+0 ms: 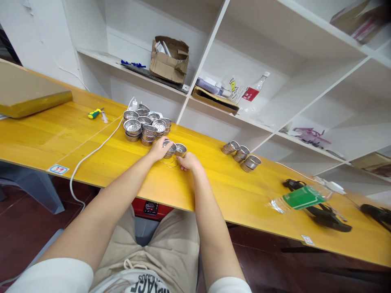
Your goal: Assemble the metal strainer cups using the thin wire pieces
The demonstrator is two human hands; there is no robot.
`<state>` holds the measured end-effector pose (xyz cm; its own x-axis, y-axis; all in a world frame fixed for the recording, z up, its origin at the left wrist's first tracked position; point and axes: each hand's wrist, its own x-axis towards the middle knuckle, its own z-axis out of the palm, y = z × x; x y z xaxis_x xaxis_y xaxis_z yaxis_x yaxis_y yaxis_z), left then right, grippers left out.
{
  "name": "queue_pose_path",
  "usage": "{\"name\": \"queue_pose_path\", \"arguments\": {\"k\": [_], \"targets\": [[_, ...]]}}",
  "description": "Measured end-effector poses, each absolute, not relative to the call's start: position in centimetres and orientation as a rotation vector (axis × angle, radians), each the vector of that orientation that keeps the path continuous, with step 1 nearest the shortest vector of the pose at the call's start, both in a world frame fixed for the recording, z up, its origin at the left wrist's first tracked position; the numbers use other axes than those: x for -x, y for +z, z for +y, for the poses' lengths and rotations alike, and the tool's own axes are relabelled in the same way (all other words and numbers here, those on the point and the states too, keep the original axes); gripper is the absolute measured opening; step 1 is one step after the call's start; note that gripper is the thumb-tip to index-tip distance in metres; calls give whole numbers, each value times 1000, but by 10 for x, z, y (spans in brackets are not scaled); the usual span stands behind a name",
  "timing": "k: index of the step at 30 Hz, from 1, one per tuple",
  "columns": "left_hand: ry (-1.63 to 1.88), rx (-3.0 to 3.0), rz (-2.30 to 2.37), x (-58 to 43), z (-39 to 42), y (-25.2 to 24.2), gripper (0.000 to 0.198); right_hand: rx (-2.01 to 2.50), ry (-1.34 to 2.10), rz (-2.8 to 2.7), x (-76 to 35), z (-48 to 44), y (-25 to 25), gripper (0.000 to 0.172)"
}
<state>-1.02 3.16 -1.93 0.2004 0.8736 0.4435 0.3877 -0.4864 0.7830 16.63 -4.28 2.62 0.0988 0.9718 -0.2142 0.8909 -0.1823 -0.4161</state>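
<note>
Near the middle of the yellow table (214,187), my left hand (159,150) has its fingers closed round the side of a perforated metal strainer basket (169,149). A second metal basket (181,150) stands right beside it, on the right. My right hand (189,162) is just in front of that second basket with fingers curled and pressed together; what is in them, if anything, is too small to make out. Thin curved wires (170,163) lie on the wood between my hands. Behind my left hand, several stacked strainer baskets (148,129) form a cluster.
Three tilted basket stacks (242,154) lie further right. A plastic bottle with a green label (305,197) is near dark straps (331,219). To the left are a screwdriver (94,113), a white cable (91,154) and a large flat box (33,91). White shelves (210,40) rise behind.
</note>
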Motion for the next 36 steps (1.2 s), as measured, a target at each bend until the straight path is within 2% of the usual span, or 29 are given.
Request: {"name": "queue_pose_path", "arguments": {"k": [11, 14, 22, 36], "targets": [[1260, -1957, 1171, 9, 33, -21, 36, 2242, 606, -1891, -145, -48, 27, 45], [1259, -1954, 1169, 9, 32, -19, 35, 2284, 533, -1871, -138, -49, 28, 39], [1253, -1951, 1177, 9, 32, -19, 35, 2246, 661, -1950, -151, -39, 19, 37], [1246, -1944, 1172, 9, 30, -16, 34, 2227, 631, -1998, -155, -36, 15, 38]]}}
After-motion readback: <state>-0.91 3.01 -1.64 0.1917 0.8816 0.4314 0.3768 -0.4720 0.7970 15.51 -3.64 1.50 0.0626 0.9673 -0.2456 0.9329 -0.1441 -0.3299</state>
